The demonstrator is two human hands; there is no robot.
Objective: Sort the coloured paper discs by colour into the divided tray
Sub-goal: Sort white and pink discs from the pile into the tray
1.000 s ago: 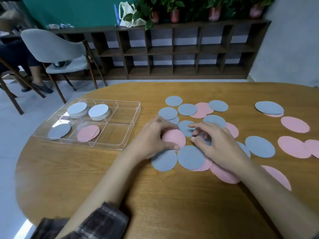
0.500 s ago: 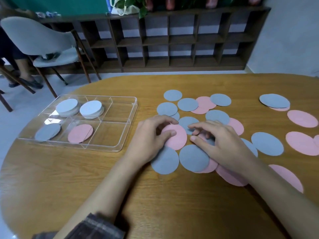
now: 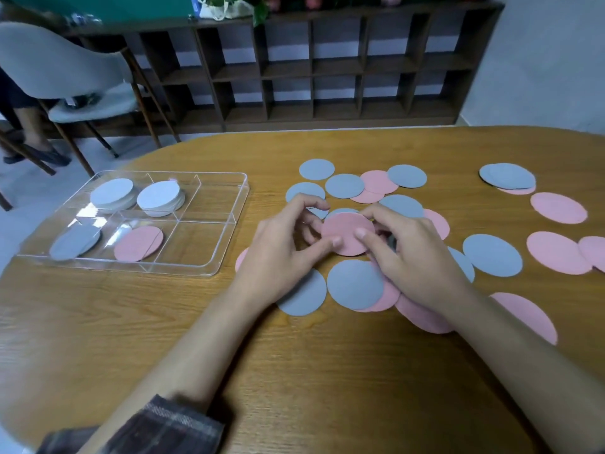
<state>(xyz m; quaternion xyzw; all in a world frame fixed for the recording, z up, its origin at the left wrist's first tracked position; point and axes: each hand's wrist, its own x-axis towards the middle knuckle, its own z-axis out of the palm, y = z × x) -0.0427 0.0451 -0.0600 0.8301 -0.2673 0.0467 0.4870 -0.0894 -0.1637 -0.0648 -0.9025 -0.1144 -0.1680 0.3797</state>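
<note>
Disc (image 3: 347, 233) between left hand (image 3: 281, 253), right hand (image 3: 415, 260)

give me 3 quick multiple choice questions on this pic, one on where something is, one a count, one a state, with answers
1. Where in the tray does the tray's pink disc lie? A near row, middle compartment; B far row, right compartment; C far row, left compartment.
2. How many tray compartments hold discs? A two; B four; C six.
3. The held pink disc is: A lying flat, untouched; B torn in half; C pinched by the left hand and right hand.
Answers: 1 A, it sits right of the grey-blue disc; 2 B, only the two right compartments are bare; 3 C, a thumb from each hand lies on its face.
</note>
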